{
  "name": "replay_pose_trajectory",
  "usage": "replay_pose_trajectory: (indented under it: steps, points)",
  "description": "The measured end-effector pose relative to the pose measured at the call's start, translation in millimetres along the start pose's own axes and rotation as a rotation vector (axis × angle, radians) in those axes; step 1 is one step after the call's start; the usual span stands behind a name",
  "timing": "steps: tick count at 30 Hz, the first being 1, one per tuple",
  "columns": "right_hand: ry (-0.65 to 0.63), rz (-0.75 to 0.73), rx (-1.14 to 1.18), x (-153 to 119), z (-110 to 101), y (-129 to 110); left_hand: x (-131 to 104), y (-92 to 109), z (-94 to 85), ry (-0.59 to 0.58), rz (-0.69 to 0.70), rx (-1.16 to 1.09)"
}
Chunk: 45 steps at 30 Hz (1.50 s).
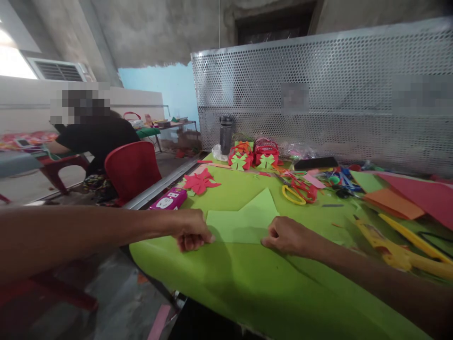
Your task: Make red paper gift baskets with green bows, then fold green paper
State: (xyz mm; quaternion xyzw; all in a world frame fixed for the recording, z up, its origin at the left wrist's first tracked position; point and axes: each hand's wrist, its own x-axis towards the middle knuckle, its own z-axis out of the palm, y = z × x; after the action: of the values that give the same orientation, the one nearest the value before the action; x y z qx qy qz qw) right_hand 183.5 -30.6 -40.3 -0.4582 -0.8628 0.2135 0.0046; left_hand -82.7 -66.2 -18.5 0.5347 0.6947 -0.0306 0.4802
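Note:
A light green sheet of paper, folded, with one pointed corner sticking up at its far right, lies on the green tabletop. My left hand is closed at the paper's left near corner, its fingertips on the edge. At the right near corner my right hand is closed too, thumb and finger on the paper's edge. Beyond the paper on the left are a red paper cutout and a purple packet.
Yellow-handled scissors, a yellow glue gun and coloured paper sheets lie to the right. Small red baskets with green bows and a dark bottle stand at the back. A person sits at the left.

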Motion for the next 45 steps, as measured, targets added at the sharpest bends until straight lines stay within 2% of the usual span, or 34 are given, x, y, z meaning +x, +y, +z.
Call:
replay_pose_trajectory:
  steps: [3, 5, 8, 9, 10, 11, 12, 14, 16, 19, 21, 23, 26, 30, 38, 45]
  points:
    - [0.007, 0.0, 0.004, -0.3, 0.5, 0.1, -11.6, -14.4, -9.0, 0.004, -0.099, 0.021]
    - [0.012, 0.009, 0.01, -1.1, -0.2, -1.6, -21.4, -17.3, -14.0, 0.059, -0.095, 0.073]
    - [0.031, 0.037, 0.021, -2.9, -2.8, -7.1, -33.3, -6.2, -12.6, 0.197, 0.059, 0.18]
    - [0.041, 0.047, 0.024, -3.2, -3.8, -9.2, -34.8, 1.5, -8.7, 0.271, 0.168, 0.236]
    - [0.051, 0.056, 0.027, -3.2, -4.6, -11.2, -34.6, 10.3, -3.3, 0.401, 0.39, 0.367]
    - [0.062, 0.063, 0.03, -3.0, -5.2, -12.6, -32.4, 19.9, 3.3, 0.476, 0.615, 0.472]
    - [0.07, 0.066, 0.033, -2.7, -5.4, -13.3, -28.2, 29.8, 10.3, 0.485, 0.807, 0.544]
    - [0.084, 0.067, 0.043, -3.1, -4.7, -11.5, -15.1, 47.8, 23.2, 0.403, 1.124, 0.656]
    - [0.105, 0.072, 0.057, -6.2, -2.6, -5.3, 1.5, 60.6, 31.7, 0.29, 1.242, 0.722]
    - [0.156, 0.109, 0.089, -16.4, 1.4, 9.0, 24.1, 64.9, 36.6, 0.171, 1.238, 0.799]
    - [0.196, 0.152, 0.109, -24.6, 3.5, 17.7, 34.3, 59.4, 37.7, 0.084, 1.237, 0.847]
    - [0.231, 0.195, 0.118, -31.1, 4.8, 22.6, 40.4, 52.1, 38.6, 0.064, 1.239, 0.888]
    - [0.267, 0.23, 0.101, -33.3, 4.7, 21.8, 44.8, 45.8, 38.6, 0.127, 1.213, 0.884]
    - [0.291, 0.257, 0.024, -22.7, 2.9, 11.8, 48.1, 44.9, 36.7, 0.174, 1.166, 0.897]
    - [0.298, 0.199, -0.106, -9.8, 11.4, -12.0, 60.4, 38.4, 40.4, 0.255, 1.212, 0.891]
    - [0.3, 0.381, -0.128, -14.9, -1.2, 5.8, 87.3, 32.4, 42.7, 0.322, 1.296, 0.944]
